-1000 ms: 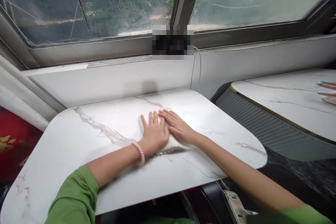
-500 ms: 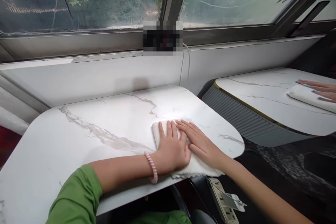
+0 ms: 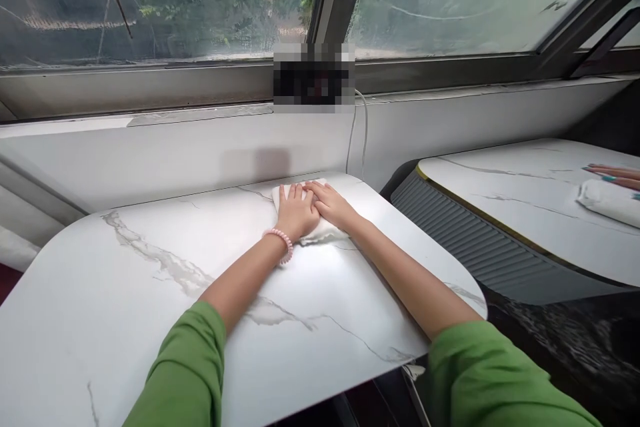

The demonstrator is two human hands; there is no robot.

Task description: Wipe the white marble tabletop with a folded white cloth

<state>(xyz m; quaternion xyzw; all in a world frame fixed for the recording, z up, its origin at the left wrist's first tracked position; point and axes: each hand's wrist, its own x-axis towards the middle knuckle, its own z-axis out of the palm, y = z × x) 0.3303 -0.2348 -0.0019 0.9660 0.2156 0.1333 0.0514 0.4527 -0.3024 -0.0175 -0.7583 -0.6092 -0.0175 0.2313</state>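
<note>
A white folded cloth (image 3: 323,232) lies near the far edge of a white marble-patterned table (image 3: 150,293), close to the wall under the window. My left hand (image 3: 296,211) rests flat on the cloth with fingers stretched out; a pink bead bracelet (image 3: 281,240) circles its wrist. My right hand (image 3: 329,205) lies flat beside it on the same cloth, fingers extended and touching the left hand's fingers. Both arms reach forward in green sleeves.
A second marble table (image 3: 520,193) stands to the right, where another person's hand (image 3: 613,175) with painted nails rests by a rolled white cloth (image 3: 607,202). A ribbed dark seat back (image 3: 465,233) separates the tables. A white cable (image 3: 364,133) hangs down the wall.
Both hands have pushed the cloth away from the near right edge of the table to the far edge by the wall. The other person's cloth stays on the right table.
</note>
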